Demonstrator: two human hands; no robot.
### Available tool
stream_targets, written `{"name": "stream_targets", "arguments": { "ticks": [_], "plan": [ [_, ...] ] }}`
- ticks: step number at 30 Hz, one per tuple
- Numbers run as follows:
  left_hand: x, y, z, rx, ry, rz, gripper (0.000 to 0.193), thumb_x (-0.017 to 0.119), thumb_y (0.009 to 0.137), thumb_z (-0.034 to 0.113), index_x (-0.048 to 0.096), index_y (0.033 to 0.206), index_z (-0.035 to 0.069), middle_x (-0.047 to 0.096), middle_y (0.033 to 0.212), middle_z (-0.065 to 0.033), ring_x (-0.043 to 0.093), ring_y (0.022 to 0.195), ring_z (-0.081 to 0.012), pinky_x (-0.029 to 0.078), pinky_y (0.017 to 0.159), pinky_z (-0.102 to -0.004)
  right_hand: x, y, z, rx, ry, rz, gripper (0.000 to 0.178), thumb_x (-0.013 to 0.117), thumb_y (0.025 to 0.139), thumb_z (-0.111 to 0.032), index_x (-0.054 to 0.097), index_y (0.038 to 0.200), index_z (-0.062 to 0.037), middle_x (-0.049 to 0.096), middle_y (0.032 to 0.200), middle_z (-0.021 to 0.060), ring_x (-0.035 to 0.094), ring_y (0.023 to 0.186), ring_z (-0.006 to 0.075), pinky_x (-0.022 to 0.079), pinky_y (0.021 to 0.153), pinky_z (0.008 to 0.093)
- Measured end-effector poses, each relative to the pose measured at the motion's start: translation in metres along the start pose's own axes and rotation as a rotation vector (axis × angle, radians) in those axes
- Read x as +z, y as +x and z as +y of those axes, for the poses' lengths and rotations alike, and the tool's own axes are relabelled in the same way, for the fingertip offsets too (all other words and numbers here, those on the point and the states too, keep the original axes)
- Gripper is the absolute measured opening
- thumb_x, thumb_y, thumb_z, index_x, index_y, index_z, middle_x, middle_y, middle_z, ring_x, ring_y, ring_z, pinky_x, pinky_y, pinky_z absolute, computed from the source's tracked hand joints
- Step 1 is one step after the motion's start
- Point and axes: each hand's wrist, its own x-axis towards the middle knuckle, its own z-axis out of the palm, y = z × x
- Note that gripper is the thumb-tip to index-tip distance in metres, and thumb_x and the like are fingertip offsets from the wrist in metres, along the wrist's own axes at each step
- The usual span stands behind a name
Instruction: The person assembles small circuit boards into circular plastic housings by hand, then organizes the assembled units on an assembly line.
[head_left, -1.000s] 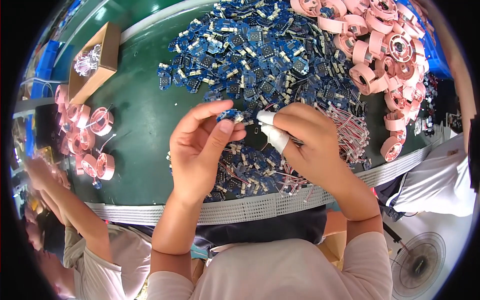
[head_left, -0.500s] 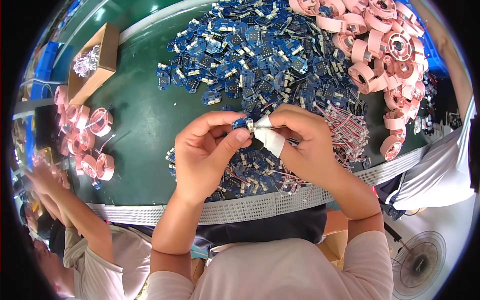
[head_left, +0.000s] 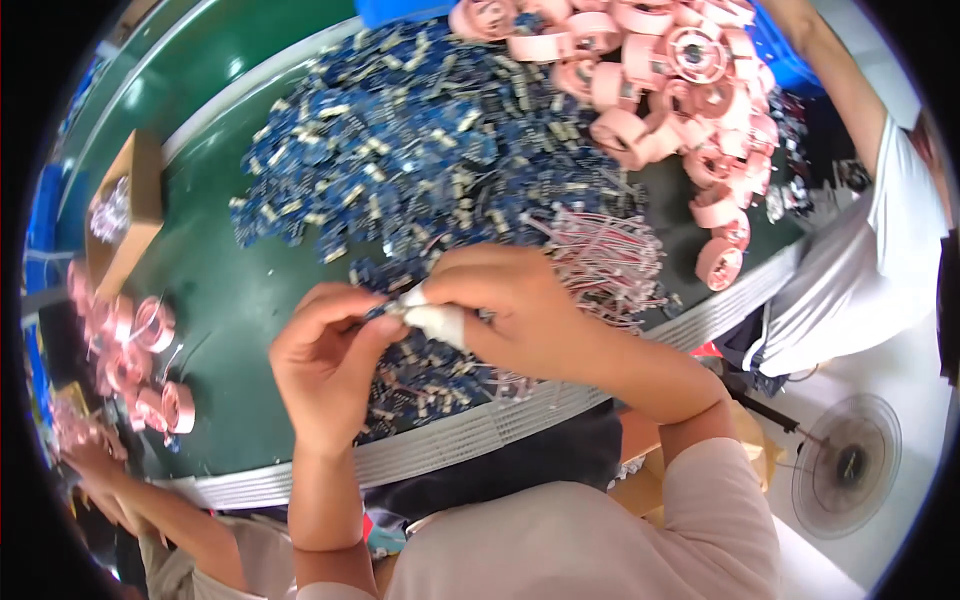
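Between the thumb and bent fingers of my left hand (head_left: 325,355) is a small blue circuit board (head_left: 376,312), blurred and mostly covered by fingertips. White tape wraps the thumb and forefinger of my right hand (head_left: 515,305). Those two taped fingertips are pinched together at the board's right end; what lies between them is too small and smeared to make out. Both hands are held over the near side of a large heap of blue circuit boards (head_left: 400,140). A bundle of red, white and dark cables (head_left: 605,260) lies beyond my right hand.
Pink round housings (head_left: 650,60) are piled at the back right, with more pink housings (head_left: 125,365) at the left. A cardboard box (head_left: 130,225) stands far left. A pale perforated strip (head_left: 440,440) edges the green table (head_left: 230,360). Other people's arms (head_left: 840,80) reach in on both sides.
The whole view has swung, so the table's contents sit further left in the picture. My hands remain together at the board, which now appears more edge-on and blurred.
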Motion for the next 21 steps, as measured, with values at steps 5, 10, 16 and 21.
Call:
{"name": "stream_targets", "arguments": {
  "ticks": [5, 10, 16, 21],
  "plan": [
    [0.002, -0.004, 0.002, 0.003, -0.006, -0.052, 0.020, 0.061, 0.073, -0.017, 0.062, 0.088, -0.005, 0.055, 0.083, -0.0103, 0.061, 0.070, -0.0171, 0.055, 0.064, -0.0265, -0.007, -0.003, -0.005, 0.031, 0.171, -0.025, 0.008, 0.067, 0.076, -0.004, 0.065, 0.084, -0.0016, 0.062, 0.072, 0.0097, 0.061, 0.062, 0.0228, 0.045, 0.053, 0.0307],
    [0.000, -0.009, 0.000, 0.037, 0.045, -0.089, 0.017, 0.062, 0.073, -0.012, 0.061, 0.088, -0.003, 0.050, 0.078, -0.0053, 0.053, 0.068, -0.0115, 0.055, 0.060, -0.0235, -0.007, -0.007, -0.009, 0.038, 0.199, -0.078, 0.005, 0.066, 0.077, -0.005, 0.065, 0.080, -0.0021, 0.057, 0.066, 0.0077, 0.056, 0.058, 0.0219, 0.040, 0.050, 0.0331],
    [0.017, -0.006, 0.003, 0.061, -0.082, -0.078, 0.017, 0.062, 0.076, -0.012, 0.058, 0.090, -0.004, 0.055, 0.086, -0.0110, 0.061, 0.072, -0.0168, 0.056, 0.064, -0.0270, -0.035, 0.002, -0.012, -0.210, -0.066, 0.107, 0.011, 0.071, 0.073, -0.006, 0.066, 0.082, -0.0033, 0.063, 0.078, 0.0059, 0.061, 0.073, 0.0226, 0.045, 0.061, 0.0299],
    [0.006, -0.004, 0.012, -0.010, -0.128, 0.086, 0.014, 0.063, 0.081, -0.004, 0.056, 0.093, -0.001, 0.062, 0.090, -0.0124, 0.061, 0.076, -0.0154, 0.054, 0.066, -0.0255, -0.137, -0.001, 0.004, 0.004, -0.678, 0.938, 0.024, 0.068, 0.069, 0.006, 0.065, 0.092, 0.0016, 0.066, 0.089, 0.0099, 0.060, 0.080, 0.0171, 0.047, 0.071, 0.0271]
  ]
}}
